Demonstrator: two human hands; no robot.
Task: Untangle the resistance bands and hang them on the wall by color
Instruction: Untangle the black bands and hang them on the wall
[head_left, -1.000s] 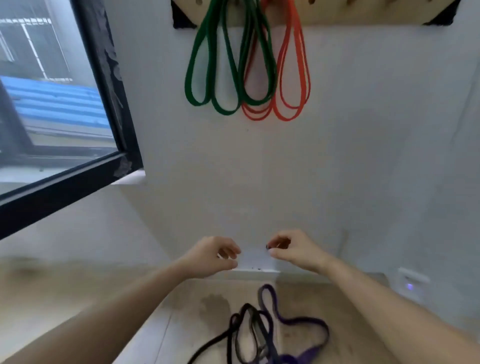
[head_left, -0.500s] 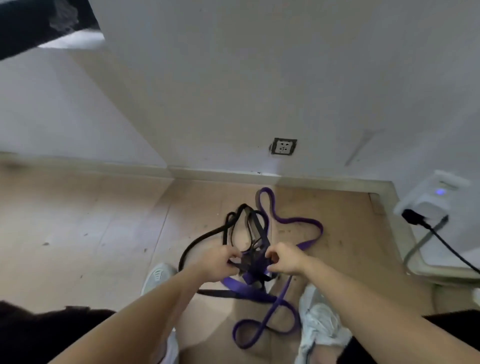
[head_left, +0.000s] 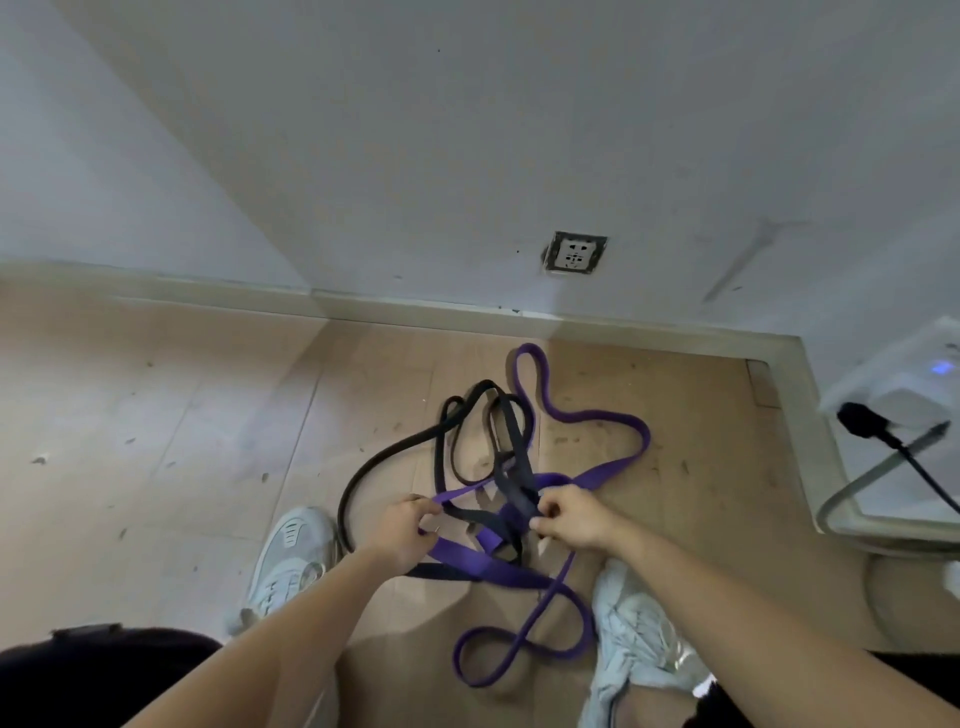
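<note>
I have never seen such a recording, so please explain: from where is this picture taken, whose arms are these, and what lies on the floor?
There is no machine here. A person wears a camera on the head, and it looks down at their own arms. The left hand pinches a strand of the purple band. The right hand grips the tangle where purple crosses the black band. Both bands lie knotted on the wooden floor, near the person's pale shoes. A socket sits in the wall behind.
</note>
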